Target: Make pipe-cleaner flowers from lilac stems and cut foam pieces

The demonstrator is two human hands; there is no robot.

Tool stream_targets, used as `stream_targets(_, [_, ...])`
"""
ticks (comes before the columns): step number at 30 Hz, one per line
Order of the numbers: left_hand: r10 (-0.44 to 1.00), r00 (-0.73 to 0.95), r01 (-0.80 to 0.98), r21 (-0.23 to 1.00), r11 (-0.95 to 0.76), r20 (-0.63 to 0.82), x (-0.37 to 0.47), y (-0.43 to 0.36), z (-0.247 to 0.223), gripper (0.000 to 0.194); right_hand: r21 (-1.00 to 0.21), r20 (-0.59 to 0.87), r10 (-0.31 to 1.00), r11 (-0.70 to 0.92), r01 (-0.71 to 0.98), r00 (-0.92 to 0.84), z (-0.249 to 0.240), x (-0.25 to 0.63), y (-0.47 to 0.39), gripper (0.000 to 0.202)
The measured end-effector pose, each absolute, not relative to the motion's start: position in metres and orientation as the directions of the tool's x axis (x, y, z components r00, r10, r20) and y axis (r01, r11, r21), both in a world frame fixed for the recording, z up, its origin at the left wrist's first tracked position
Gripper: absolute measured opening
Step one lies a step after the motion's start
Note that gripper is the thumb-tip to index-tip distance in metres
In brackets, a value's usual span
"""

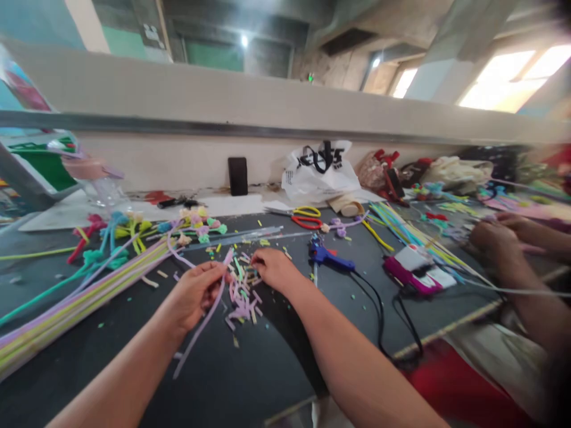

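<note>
My left hand (198, 291) is closed on a long lilac pipe cleaner (203, 327), whose lower end hangs toward the front of the dark table; a pinkish tip shows above the fingers. Just to the right, my right hand (270, 266) reaches down at the back of a loose pile of short cut pieces (243, 300), lilac, yellow and green. Its fingertips are pressed together at the pile, and whatever they may hold is too small to make out.
Long pipe cleaners (89, 300) lie at left beside fuzzy flowers (118, 255). Behind are scissors (307, 222) and a white bag (319, 172). A blue glue gun (332, 258) with a black cord lies right of my right hand. Another person's hands (499, 238) work at far right.
</note>
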State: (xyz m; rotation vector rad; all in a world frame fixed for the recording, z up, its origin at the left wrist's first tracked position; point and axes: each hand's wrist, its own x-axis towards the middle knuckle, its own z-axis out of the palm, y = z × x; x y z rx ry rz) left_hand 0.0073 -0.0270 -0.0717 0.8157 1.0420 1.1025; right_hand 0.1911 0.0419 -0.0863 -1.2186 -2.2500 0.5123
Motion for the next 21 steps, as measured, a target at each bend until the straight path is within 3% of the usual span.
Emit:
stream_targets(9, [0.986,0.017,-0.363,0.918,0.163,-0.168,-0.001,-0.0295,-0.0642,0.013,-0.517,0.358,0.833,0.552,0.654,-0.421,-0.0934,0.1897,0.0437,0.016])
stream_targets(21, [0.99,0.087,-0.42,0.897,0.134,-0.108,0.0041,-0.0352,-0.0623,0.02,-0.456,0.423,0.815,0.569,0.684,-0.396,-0.0943,0.1881,0.0362,0.016])
